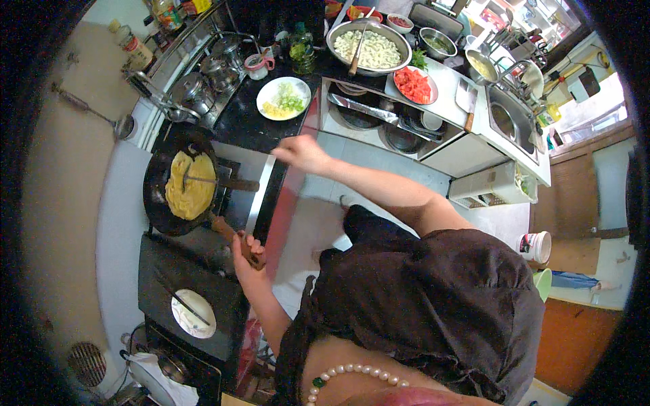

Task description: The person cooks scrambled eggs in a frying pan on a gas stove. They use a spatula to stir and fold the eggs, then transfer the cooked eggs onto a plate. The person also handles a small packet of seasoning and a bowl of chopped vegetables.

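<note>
My left hand (249, 252) grips the wooden handle (223, 228) of a dark wok (155, 203) on the stove. A broad sheet of yellow egg (190, 200) lies in the wok. Across the egg rests a metal spatula, its wooden handle (241, 185) reaching past the wok's rim with no hand on it. Blurred and with curled fingers, my right hand (303, 154) hovers by the counter's front edge; I see nothing in it. Nearest to it is a white plate (269, 112) of chopped green onion (288, 99) and a minced yellow ingredient (274, 110).
A white plate (203, 330) with a dark stick across it sits left of the wok. Along the counter are an oil bottle (302, 53), a steel bowl (407, 56) of pale diced food, a plate of chopped tomato (414, 85), a cleaver (465, 96) and a sink (508, 127).
</note>
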Available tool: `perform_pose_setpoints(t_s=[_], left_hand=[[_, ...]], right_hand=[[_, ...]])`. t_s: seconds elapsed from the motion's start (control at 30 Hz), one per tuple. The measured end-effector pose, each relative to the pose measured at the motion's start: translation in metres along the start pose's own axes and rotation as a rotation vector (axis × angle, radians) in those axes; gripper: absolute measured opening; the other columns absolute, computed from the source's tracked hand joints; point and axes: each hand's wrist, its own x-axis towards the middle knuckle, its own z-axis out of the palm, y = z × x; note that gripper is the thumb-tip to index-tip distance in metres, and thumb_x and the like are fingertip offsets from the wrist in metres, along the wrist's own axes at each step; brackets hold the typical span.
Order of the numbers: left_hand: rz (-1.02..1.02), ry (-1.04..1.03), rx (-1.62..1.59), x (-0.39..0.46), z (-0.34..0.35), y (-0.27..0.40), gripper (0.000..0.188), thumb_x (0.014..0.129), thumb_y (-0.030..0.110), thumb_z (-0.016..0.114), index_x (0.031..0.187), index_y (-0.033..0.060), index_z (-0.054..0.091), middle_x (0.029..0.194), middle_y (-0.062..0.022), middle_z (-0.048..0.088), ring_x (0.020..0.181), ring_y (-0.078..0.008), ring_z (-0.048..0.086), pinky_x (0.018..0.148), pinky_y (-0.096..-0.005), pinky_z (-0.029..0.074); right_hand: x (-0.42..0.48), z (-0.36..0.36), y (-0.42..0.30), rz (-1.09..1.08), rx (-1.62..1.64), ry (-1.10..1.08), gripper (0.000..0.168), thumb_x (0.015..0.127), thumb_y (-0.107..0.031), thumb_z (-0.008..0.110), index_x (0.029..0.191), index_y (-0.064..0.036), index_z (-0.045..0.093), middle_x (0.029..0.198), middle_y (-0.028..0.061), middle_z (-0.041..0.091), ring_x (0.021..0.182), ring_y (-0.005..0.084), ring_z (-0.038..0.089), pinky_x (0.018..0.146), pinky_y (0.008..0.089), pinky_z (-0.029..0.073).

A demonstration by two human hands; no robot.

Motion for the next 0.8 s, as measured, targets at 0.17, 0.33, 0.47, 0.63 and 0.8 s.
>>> perform_pose_setpoints(t_s=[0.17,0.33,0.47,0.63,0.8], left_hand=[[0.041,0.057,0.060,0.002,0.006,0.000,0.050,0.087,0.051,0.055,0.116,0.0112,0.047,0.082,-0.0045,0.049,0.068,-0.0157,0.047,0.060,-0.0272,0.042],[0.147,0.012,-0.212,0.000,-0.013,-0.022,0.060,0.086,0.049,0.056,0.131,0.0102,0.042,0.091,-0.0099,0.054,0.076,-0.0212,0.051,0.071,-0.0324,0.047],[0.274,0.137,-0.064,-0.019,-0.053,-0.069,0.060,0.089,0.046,0.052,0.137,0.0137,0.037,0.108,-0.0118,0.056,0.097,-0.0225,0.053,0.084,-0.0341,0.049],[-0.188,0.115,-0.493,0.001,0.015,-0.154,0.060,0.087,0.050,0.054,0.134,0.0138,0.042,0.112,-0.0072,0.056,0.101,-0.0192,0.052,0.077,-0.0304,0.050],[-0.042,0.421,0.011,0.043,0.031,-0.232,0.060,0.086,0.051,0.055,0.131,0.0135,0.044,0.114,-0.0062,0.056,0.102,-0.0178,0.051,0.073,-0.0293,0.050]], right_hand=[[-0.003,-0.068,0.181,0.657,0.424,0.167,0.033,0.088,-0.029,0.061,0.066,-0.004,0.058,0.060,0.0043,0.058,0.047,0.0102,0.050,0.041,0.0247,0.038],[0.022,-0.111,0.340,0.914,0.893,0.486,0.018,0.083,-0.018,0.066,0.074,-0.006,0.056,0.061,0.0041,0.057,0.047,0.0120,0.051,0.040,0.0242,0.040],[0.048,-0.115,0.438,0.843,1.062,0.677,0.014,0.082,-0.015,0.066,0.086,-0.008,0.055,0.062,0.0060,0.056,0.048,0.0149,0.054,0.037,0.0261,0.040],[0.090,-0.100,0.560,0.943,1.141,0.806,0.015,0.086,-0.020,0.061,0.087,-0.007,0.053,0.061,0.0079,0.058,0.045,0.0174,0.056,0.036,0.0279,0.042],[0.098,-0.101,0.596,0.827,1.220,0.908,0.017,0.086,-0.020,0.060,0.089,-0.005,0.053,0.061,0.0086,0.058,0.046,0.0178,0.056,0.037,0.0281,0.043]])
